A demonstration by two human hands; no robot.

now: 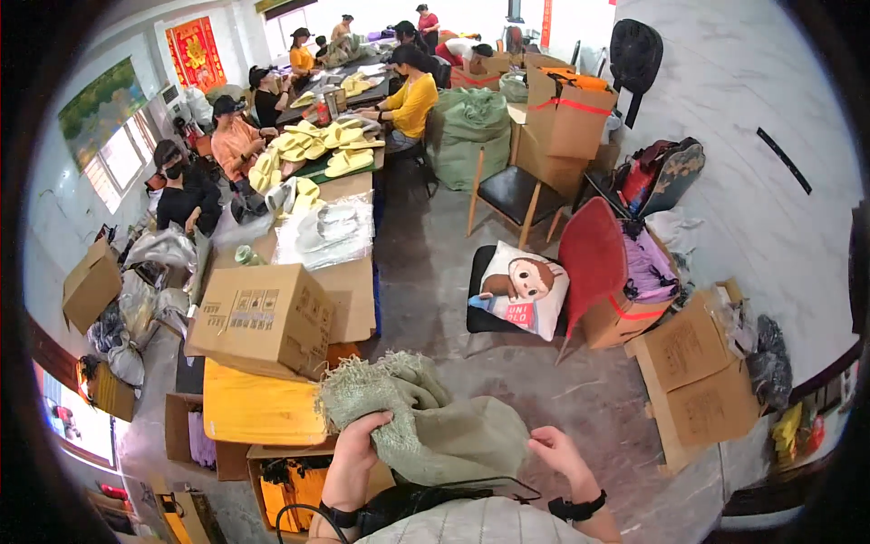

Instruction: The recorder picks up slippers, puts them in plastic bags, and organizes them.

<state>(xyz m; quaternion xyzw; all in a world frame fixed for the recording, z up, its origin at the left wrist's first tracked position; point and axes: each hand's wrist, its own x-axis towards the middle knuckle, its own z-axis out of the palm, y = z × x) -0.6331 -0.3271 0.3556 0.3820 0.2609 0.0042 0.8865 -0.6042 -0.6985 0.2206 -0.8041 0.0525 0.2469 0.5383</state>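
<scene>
A grey-green woven sack (426, 422) with a frayed edge is bunched up in front of my chest. My left hand (361, 440) grips its frayed left edge from below. On the sack's right side my right hand (557, 451) is closed on the cloth, with a black band on that wrist. A black cable hangs across my chest under the sack.
A closed cardboard box (263, 317) sits on a yellow table top (258, 408) at my left. Beyond it a long table (349, 195) holds yellow slippers and plastic bags, with several seated people. A chair with a cartoon cushion (521, 290), a red chair and cardboard boxes (698, 381) stand right.
</scene>
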